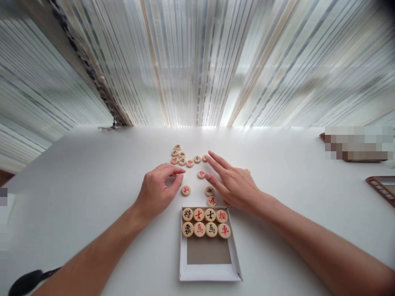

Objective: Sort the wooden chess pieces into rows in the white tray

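Eight round pieces point(199, 229) sit face up in the shallow tray point(210, 276) in front of me, two rows of four packed snugly against its far end, and nearer me its flat grey-brown floor shows. As far as I can see, that is all that has gone in; more than a dozen loose pieces point(186, 190) lie outside, a few bunched at the far side, some touching, others scattered between my hands and just beyond the tray. They are thick, pale discs, wood by the look of them, with rounded edges and characters in red or black brushlike strokes; the tray has thin, straight white walls, probably card. My left hand point(158, 186) hovers left of the loose ones, thumb and forefinger drawn together at the tips; I can't tell whether anything is pinched there or hidden under the palm. My right hand point(236, 181) is spread low with its fingers released, forefinger tip at a far disc, thumb just beside a red-marked one, and more pieces peek out from around it. Under it all is the smooth, matt white table point(92, 185), with striped hangings point(197, 61) behind, a dark rounded object point(26, 283) near my left forearm and a brown slatted edge point(381, 190) off to my right.
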Demonstrator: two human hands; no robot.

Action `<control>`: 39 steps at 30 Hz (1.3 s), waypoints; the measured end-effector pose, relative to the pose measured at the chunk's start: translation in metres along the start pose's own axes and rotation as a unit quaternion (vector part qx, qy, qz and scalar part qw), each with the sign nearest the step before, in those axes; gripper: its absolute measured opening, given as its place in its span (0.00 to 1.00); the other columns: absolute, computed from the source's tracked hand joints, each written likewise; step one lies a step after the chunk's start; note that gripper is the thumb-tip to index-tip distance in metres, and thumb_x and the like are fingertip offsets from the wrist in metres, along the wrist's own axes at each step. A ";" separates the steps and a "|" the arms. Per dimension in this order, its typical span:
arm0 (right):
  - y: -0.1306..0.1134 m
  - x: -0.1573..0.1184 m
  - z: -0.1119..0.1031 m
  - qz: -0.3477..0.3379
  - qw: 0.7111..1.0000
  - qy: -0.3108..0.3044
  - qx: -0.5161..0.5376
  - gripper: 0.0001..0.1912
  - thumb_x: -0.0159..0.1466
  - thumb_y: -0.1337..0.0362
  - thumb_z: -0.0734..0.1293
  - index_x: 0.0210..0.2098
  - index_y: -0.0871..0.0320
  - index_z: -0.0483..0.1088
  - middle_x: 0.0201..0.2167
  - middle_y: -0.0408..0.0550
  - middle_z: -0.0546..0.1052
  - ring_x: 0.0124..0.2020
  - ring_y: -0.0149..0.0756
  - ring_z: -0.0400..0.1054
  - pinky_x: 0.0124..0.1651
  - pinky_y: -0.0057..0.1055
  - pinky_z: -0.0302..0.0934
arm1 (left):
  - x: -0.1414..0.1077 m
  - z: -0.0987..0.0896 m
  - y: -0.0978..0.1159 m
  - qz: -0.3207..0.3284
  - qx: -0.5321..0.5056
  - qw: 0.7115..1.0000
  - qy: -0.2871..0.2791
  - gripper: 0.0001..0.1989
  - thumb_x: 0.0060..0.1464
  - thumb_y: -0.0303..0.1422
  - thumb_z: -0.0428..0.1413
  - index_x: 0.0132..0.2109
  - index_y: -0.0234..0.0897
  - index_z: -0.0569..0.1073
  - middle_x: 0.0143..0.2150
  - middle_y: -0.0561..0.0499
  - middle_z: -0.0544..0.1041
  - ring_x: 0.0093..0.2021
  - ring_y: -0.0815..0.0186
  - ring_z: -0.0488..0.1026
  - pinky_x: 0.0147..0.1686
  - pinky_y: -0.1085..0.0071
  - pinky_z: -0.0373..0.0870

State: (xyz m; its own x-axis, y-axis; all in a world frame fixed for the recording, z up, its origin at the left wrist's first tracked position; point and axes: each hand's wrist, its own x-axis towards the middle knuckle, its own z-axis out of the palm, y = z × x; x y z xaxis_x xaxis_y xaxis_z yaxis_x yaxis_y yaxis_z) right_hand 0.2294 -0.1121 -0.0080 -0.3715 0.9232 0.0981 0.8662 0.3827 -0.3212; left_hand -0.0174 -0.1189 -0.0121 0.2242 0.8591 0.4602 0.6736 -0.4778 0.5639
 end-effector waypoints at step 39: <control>0.024 -0.002 0.008 -0.017 0.981 0.091 0.173 0.26 0.80 0.50 0.53 0.62 0.53 0.74 0.63 0.53 0.77 0.58 0.52 0.76 0.62 0.48 0.67 | 0.074 0.032 -0.047 -0.094 0.080 0.992 -0.012 0.16 0.66 0.31 0.55 0.55 0.36 0.84 0.57 0.41 0.84 0.59 0.53 0.79 0.67 0.53 0.66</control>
State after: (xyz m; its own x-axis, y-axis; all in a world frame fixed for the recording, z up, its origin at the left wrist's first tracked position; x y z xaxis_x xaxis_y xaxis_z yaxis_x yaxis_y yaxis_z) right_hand 0.2477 -0.1048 -0.0236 -0.3056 0.9128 0.2709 0.6777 0.4084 -0.6115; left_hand -0.0098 -0.0274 -0.0262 0.1006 0.9352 0.3396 0.8073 -0.2762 0.5215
